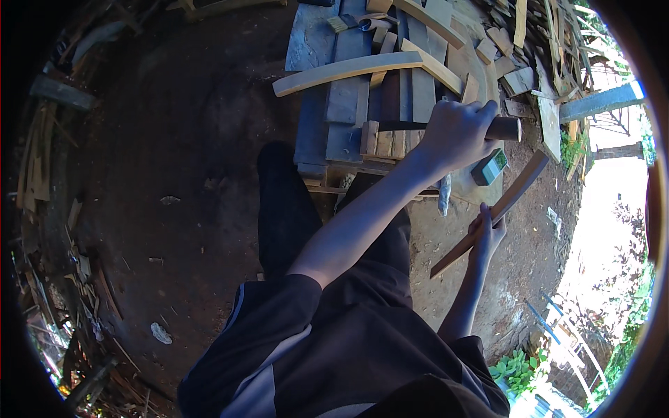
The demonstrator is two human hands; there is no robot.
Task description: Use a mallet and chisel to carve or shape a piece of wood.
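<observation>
My left hand (456,136) is closed round a dark handle (504,129) with a rounded end. A dark narrow strip shows on the other side of the fist, over a row of small wooden blocks (390,143) at the bench's near edge; whether it belongs to the handle I cannot tell. Lower and to the right, my right hand (489,231) grips a slightly curved wooden strip (521,184) near its middle. The strip slants up to the right, apart from the bench. A small green-and-dark box (490,167) lies between the two hands.
On the plank bench (317,132) lie a long curved wooden piece (348,72), several offcuts and a paintbrush (341,24). Scrap wood (516,73) is heaped at the far right, more along the left edge. A plastic-like wrapping (444,195) hangs by the bench. Dirt floor (174,174) spreads left.
</observation>
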